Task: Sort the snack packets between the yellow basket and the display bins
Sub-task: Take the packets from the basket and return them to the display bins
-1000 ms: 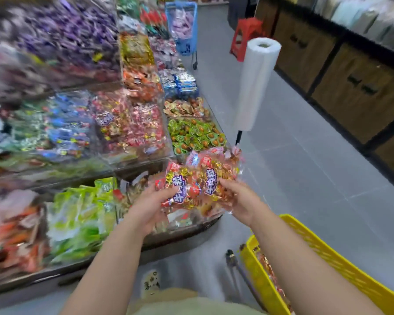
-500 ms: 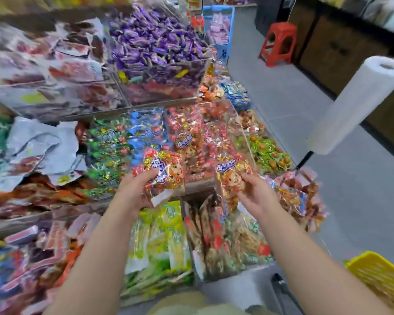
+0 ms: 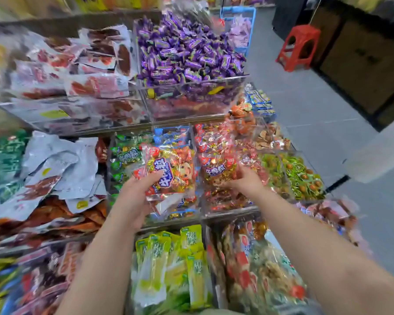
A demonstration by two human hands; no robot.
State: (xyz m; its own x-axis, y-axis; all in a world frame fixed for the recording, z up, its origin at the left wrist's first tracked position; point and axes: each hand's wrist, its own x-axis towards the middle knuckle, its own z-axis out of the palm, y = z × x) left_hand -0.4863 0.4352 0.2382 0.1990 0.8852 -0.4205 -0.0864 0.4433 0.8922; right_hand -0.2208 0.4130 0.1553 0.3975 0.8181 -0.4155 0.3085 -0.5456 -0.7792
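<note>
While over the display bins (image 3: 232,211), both hands (image 3: 132,201) (image 3: 246,181) round snack packets (image 3: 171,171)

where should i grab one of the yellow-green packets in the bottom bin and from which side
Pinch the flat top seal of a yellow-green packet, coming from straight above. The packets stand upright and pressed together with their tops poking up free, while their broad faces are mostly covered by neighbours, so a side approach would probably snag.

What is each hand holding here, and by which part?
Left hand grips a red-and-gold snack packet by its lower left corner; right hand holds a matching packet by its bottom edge.
</note>
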